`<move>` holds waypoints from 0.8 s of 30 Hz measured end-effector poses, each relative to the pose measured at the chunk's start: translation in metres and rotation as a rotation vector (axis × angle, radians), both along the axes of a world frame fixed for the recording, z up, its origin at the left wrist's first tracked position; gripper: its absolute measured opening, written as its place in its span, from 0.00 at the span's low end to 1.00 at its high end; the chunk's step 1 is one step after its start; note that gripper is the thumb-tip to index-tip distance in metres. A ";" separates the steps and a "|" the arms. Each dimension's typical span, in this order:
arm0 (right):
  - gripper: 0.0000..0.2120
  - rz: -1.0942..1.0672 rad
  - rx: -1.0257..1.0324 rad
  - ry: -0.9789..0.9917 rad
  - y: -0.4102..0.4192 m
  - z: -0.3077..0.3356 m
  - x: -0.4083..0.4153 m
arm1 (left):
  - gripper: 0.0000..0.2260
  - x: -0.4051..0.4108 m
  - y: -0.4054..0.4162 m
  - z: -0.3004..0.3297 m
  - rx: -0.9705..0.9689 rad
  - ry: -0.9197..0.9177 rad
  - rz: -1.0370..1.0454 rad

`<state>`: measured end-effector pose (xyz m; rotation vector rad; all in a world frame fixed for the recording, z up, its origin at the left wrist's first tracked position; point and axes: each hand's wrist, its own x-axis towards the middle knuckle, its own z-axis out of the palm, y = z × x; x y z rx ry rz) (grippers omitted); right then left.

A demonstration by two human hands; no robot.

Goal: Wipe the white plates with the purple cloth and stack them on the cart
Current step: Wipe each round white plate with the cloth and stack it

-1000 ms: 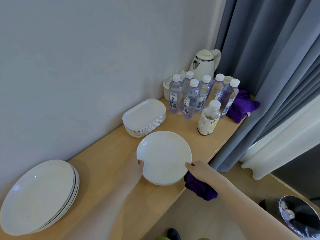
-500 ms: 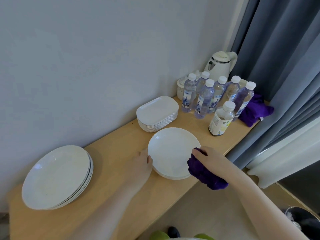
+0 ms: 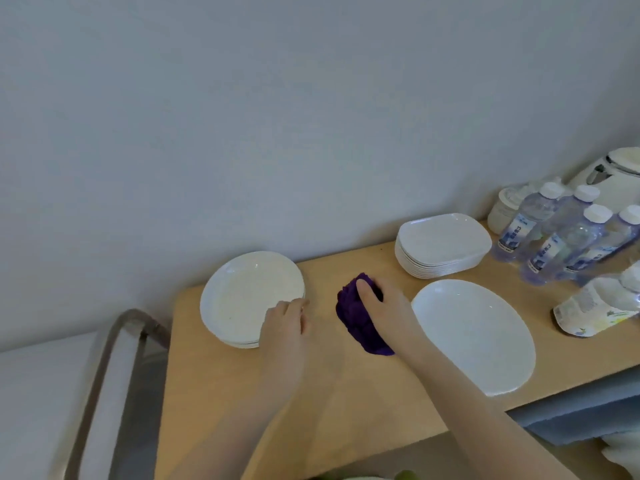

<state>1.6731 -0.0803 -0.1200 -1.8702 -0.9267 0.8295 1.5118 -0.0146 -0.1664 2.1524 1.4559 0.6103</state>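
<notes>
Holding the purple cloth (image 3: 360, 317) bunched up in my right hand (image 3: 384, 306), fingers curled over the top of it, thumb side toward the wall. It sits on the bare wood of the counter (image 3: 311, 393), in the gap between the two piles of round plates, not touching either.

My left hand (image 3: 285, 323) is at the near right edge of the left stack of round white plates (image 3: 246, 296), fingers bent and resting on the rim. Can't tell if I've actually got a pinch on the top plate or am just touching it, it's a bit blurry there. That stack looks like a few plates deep and sits close to the wall at the left end of the counter.

On the other side of the cloth is the right stack of round white plates (image 3: 478, 334), near the front edge of the counter, nobody touching it. Behind it, up against the wall, a pile of squarish white plates (image 3: 441, 245). Further right there's a cluster of water bottles (image 3: 561, 237) with white caps, a squat labelled bottle (image 3: 602, 310) in front of them, a small white jar (image 3: 507, 211) and a white kettle (image 3: 616, 178) in the corner.

Off the left end of the counter there's a metal rail (image 3: 114, 358), blurred.
</notes>
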 end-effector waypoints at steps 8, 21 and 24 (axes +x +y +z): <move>0.09 0.093 0.014 -0.023 0.053 -0.010 -0.062 | 0.14 -0.091 0.048 -0.011 -0.178 0.071 0.304; 0.16 0.078 -0.073 -0.377 0.075 -0.031 -0.108 | 0.24 -0.114 0.080 -0.033 -0.488 -0.187 0.411; 0.12 0.120 -0.087 -0.465 0.080 -0.033 -0.107 | 0.23 -0.111 0.081 -0.035 -0.527 -0.224 0.436</move>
